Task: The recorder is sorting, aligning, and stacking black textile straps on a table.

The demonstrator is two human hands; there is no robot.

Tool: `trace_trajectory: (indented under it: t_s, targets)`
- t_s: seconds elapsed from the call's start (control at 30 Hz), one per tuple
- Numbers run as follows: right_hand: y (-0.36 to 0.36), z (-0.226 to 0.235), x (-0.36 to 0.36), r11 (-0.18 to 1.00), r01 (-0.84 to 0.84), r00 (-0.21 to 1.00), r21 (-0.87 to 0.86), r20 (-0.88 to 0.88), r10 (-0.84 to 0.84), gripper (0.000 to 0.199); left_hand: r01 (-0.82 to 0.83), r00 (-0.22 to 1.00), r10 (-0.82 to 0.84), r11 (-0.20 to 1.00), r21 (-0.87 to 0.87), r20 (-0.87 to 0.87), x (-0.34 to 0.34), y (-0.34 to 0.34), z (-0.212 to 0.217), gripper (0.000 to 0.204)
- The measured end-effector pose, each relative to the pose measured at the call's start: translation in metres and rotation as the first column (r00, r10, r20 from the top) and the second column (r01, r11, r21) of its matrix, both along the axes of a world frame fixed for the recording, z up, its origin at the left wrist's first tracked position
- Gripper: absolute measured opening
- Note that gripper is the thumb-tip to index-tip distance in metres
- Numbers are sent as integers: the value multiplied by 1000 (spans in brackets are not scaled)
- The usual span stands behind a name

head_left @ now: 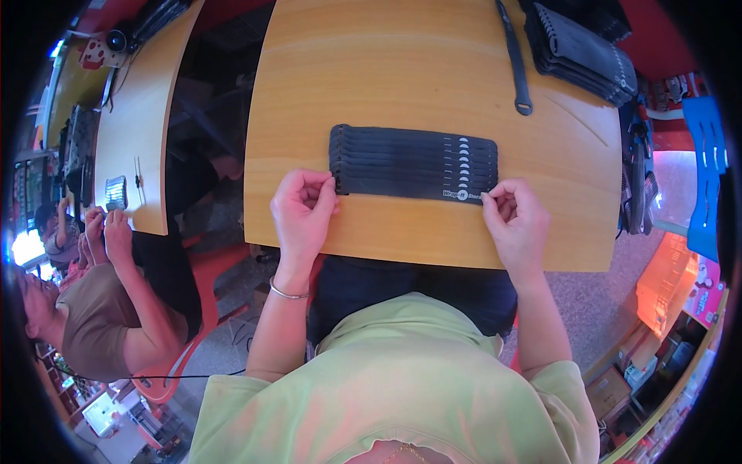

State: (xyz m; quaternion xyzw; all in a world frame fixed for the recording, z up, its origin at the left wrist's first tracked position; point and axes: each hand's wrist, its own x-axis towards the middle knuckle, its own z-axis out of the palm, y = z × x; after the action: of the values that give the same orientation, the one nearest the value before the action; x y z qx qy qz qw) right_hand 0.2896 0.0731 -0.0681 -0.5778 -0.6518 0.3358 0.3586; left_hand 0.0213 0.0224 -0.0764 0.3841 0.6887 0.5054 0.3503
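Observation:
A row of black straps lies flat on the wooden table in front of me, overlapping one another lengthwise. White half-round marks line up near their right ends. The nearest strap carries white print. My left hand is closed in a pinch at this strap's left end, thumb against forefinger. At its right end, the thumb and fingers of my right hand pinch the near corner. The strap is stretched straight between both hands, along the near side of the row.
A loose black strap with a slotted end lies at the far right of the table. Beside it sits a stack of black strap sets. At left, a co-worker handles straps at another table. An orange basket stands right.

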Motion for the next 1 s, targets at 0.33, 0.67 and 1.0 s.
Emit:
trace_trajectory:
  t_s: [0.33,0.67,1.0]
  targets:
    - [-1,2,0,1000,-6,1000,12,29,6,14,-4,1000,4,1000,1,-4,1,-1,1,4]
    - [-1,1,5,992,9,1000,125,22,-12,14,17,995,-12,998,53,-96,0,-4,-2,7]
    - [70,23,13,939,-33,980,343,197,-38,15,-35,995,55,973,230,-80,1,-12,4,16]
